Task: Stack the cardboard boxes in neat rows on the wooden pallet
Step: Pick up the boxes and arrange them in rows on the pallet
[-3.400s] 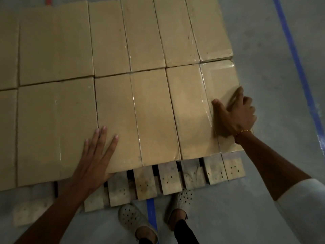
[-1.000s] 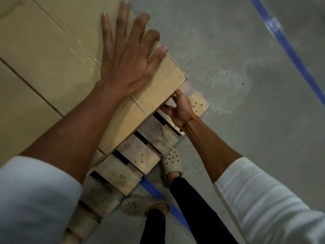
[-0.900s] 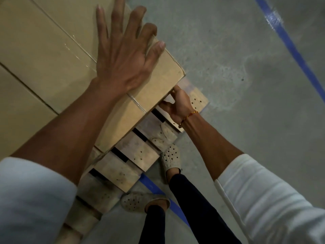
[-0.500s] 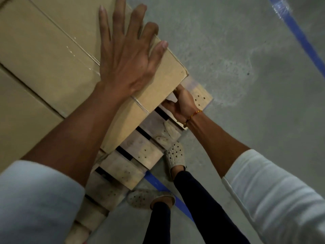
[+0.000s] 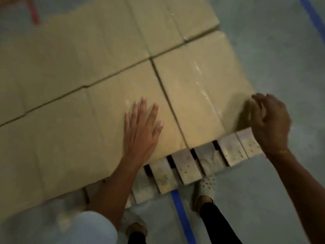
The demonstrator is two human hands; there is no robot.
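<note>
Cardboard boxes (image 5: pixel 88 67) in tight rows, spread wide under and beyond both hands. Looks like a full flat layer, so probably close to done with this level.

Wooden pallet (image 5: pixel 186 169) underneath, slat ends poking out just below the hands, toward the feet.

Corner box (image 5: pixel 198 95) between the two hands, sitting flat, snug against the box beside it. A second ago had fingers tucked under its near corner. Now sits alone on the slats. Probably means the last little push into line is over.

Left hand (image 5: pixel 140 131): moved off the corner box, across the seam, onto the next box. Wide open, fingers straight and spread, palm down on the cardboard. Holds nothing.

Right hand (image 5: pixel 270 120): no longer down by the slat under the corner. Up now at the outer edge of the corner box. Fingers bent loosely. Too blurry to tell if touching the edge or only just beside it, and too blurry to tell how far open. Nothing seen inside it.
</note>
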